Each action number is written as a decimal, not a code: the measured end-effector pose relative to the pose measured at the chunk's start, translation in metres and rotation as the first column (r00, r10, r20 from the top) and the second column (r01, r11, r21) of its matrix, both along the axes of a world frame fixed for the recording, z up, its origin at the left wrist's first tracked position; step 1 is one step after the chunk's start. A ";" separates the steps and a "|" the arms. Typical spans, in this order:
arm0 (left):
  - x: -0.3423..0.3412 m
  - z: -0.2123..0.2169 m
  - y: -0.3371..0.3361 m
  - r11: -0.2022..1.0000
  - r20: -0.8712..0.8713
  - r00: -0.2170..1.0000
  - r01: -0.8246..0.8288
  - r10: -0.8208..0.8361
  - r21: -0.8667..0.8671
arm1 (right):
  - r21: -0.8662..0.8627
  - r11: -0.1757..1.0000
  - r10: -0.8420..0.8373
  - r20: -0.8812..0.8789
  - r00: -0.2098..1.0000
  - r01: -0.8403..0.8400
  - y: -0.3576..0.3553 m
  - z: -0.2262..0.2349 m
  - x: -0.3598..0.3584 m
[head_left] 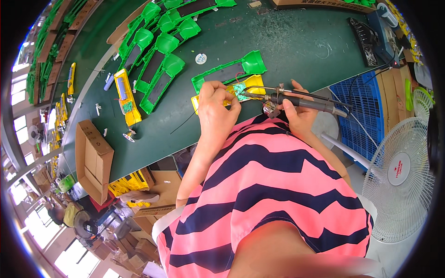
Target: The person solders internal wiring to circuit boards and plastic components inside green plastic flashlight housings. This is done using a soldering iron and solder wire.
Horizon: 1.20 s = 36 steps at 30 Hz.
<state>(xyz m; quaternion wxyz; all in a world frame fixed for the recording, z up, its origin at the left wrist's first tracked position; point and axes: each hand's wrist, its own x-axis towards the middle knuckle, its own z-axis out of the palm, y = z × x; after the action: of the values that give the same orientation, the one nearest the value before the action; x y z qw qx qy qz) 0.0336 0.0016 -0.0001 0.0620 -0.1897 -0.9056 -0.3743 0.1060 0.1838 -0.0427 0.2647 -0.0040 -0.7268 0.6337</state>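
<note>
In my right hand [300, 113] is a soldering iron [309, 103] with a thin metal feed tube alongside it, my fingers closed round the dark handle. Its tip points left and meets or hovers just over a small green circuit board [239, 90]. That board lies in a yellow plastic housing [257, 80] at the table's near edge. My left hand [217, 111] is bent over the housing's left part, fingertips pinched close to the board; what they grip is hidden. Just beyond lies a green plastic shell [252, 61]. A round metallic part [269, 109] sits beneath the iron.
Several green shells [157, 69] are spread at the far left of the green table [287, 41]. Another yellow housing [125, 99] with a battery cell lies left, near an open cardboard box [94, 157]. A blue plastic crate [357, 111] and a white fan [398, 176] stand right.
</note>
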 end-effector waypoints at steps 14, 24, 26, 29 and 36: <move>-0.007 0.004 0.000 0.998 0.036 0.998 0.058 -0.056 -0.032 | -0.385 0.923 0.015 0.095 0.995 0.023 0.002 0.014 0.006; -0.011 0.003 -0.009 0.985 -0.077 0.985 0.157 -0.152 0.074 | -0.040 0.999 -0.030 0.016 0.999 0.031 0.008 0.003 0.002; 0.000 0.010 -0.020 0.987 -0.141 0.979 0.142 -0.151 -0.072 | 0.067 0.997 -0.021 -0.051 0.998 0.025 0.010 0.004 0.000; 0.014 0.038 -0.039 0.900 -0.171 0.981 0.006 -0.089 -0.435 | 0.008 1.000 -0.021 -0.028 0.999 0.021 0.010 0.005 0.001; 0.004 0.029 -0.051 0.978 -0.297 0.954 -0.089 0.030 -0.188 | 0.028 1.000 0.006 -0.031 0.999 -0.005 0.006 0.009 -0.001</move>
<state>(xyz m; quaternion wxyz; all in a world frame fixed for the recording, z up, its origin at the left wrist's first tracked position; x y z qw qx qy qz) 0.0381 -0.0495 0.0294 0.1874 -0.2210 -0.9246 -0.2474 0.1054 0.1895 -0.0338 0.2744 0.0115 -0.7314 0.6243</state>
